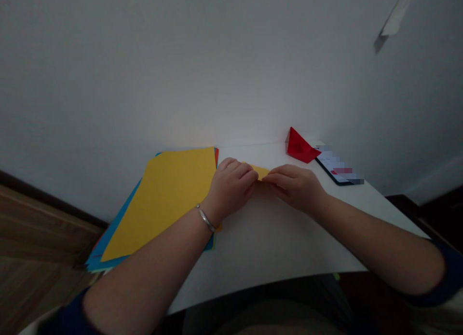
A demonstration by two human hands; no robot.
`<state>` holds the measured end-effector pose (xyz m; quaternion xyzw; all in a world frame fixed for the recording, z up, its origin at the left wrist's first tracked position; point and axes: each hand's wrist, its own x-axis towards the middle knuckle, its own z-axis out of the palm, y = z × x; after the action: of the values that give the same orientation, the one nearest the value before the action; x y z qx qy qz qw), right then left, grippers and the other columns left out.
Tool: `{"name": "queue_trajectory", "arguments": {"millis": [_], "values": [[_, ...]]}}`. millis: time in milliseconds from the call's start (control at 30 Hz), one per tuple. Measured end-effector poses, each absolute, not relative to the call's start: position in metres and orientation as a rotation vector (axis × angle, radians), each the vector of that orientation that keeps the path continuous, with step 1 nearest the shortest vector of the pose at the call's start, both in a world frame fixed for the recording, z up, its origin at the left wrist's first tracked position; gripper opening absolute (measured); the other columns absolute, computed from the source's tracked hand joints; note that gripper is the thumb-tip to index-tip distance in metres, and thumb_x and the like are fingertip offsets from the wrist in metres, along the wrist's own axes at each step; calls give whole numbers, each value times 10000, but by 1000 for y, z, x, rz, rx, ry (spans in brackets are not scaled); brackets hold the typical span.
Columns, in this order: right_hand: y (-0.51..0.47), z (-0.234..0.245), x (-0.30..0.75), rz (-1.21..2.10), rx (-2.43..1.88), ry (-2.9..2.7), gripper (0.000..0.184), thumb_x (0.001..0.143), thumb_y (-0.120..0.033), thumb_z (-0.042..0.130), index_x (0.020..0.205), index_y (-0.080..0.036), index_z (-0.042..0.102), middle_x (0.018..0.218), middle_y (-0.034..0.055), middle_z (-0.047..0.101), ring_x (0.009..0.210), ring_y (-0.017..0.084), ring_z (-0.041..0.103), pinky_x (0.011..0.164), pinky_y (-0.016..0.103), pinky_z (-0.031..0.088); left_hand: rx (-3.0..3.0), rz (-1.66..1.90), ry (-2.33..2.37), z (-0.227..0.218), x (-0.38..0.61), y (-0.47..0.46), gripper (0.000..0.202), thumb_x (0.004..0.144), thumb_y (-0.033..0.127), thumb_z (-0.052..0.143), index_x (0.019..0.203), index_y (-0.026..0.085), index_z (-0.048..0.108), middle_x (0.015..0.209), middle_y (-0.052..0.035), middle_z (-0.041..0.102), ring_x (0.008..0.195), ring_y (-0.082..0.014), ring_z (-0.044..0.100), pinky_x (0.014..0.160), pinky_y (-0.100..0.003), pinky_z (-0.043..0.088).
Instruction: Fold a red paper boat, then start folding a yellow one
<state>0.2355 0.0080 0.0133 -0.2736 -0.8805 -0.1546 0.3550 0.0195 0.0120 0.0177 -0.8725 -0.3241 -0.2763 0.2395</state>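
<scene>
Between my two hands, just above or on the white table, is a small piece of folded yellow paper (261, 172). My left hand (237, 183) is closed on its left part, the fingers curled over and hiding much of it. At the paper's right end, my right hand (294, 186) pinches the edge between thumb and fingertips. How the paper is folded underneath cannot be seen. A red origami boat (301, 149) stands behind my right hand, near the wall.
On the left lies a stack of coloured paper, a yellow sheet (170, 195) on top and blue sheets (119, 219) under it. A phone (338, 167) lies at the right beside the boat. The white table (282, 248) meets a wall (217, 74) at the back.
</scene>
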Motion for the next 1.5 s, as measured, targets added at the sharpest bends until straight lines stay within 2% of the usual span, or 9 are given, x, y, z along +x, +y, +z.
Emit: {"name": "queue_trajectory", "arguments": {"millis": [200,400,700,900,1133,1333,1500], "values": [[7,11,233,-368,-674,-2329,169,920,-254,553,901,-214,716,887,34,742,784,159,674,656,267,507,-2405,-663,-819,19,19,14,117,850,215,527,754,197,592,774,-25,616,756,-187,504,834,-362,400],[10,12,234,-300,-711,-2265,172,906,-270,571,822,-228,715,858,26,747,760,153,677,633,264,496,-2364,-593,-908,18,20,15,43,791,217,564,761,204,592,758,-33,600,748,-210,510,788,-382,400],[17,12,243,-161,-702,-2248,112,880,-237,593,827,-213,688,840,36,731,780,165,665,672,281,500,-2351,-531,-1054,21,13,15,48,781,184,560,771,193,605,772,-52,624,745,-226,546,793,-408,405],[23,14,251,-72,-829,-2227,124,886,-264,575,812,-228,667,826,36,719,804,182,650,724,318,497,-2358,-489,-1314,16,6,18,55,794,183,550,757,191,590,777,-54,628,750,-225,583,741,-381,406],[28,12,258,27,-935,-2123,122,867,-266,585,798,-213,671,798,46,696,758,182,639,656,301,482,-2367,-442,-1413,15,5,18,41,792,173,558,780,186,595,807,-70,643,767,-235,605,722,-370,402],[37,6,266,38,-1005,-1937,112,838,-272,607,776,-201,667,784,49,689,739,186,634,647,309,491,-2318,-393,-1562,11,-1,21,93,778,167,538,806,172,627,822,-95,667,781,-258,627,700,-366,404],[36,5,263,50,-990,-1913,113,834,-287,612,781,-205,669,784,49,699,749,192,644,668,325,505,-2371,-650,-1896,6,-3,30,356,932,282,352,789,178,660,780,-91,697,745,-243,638,638,-333,403]]}}
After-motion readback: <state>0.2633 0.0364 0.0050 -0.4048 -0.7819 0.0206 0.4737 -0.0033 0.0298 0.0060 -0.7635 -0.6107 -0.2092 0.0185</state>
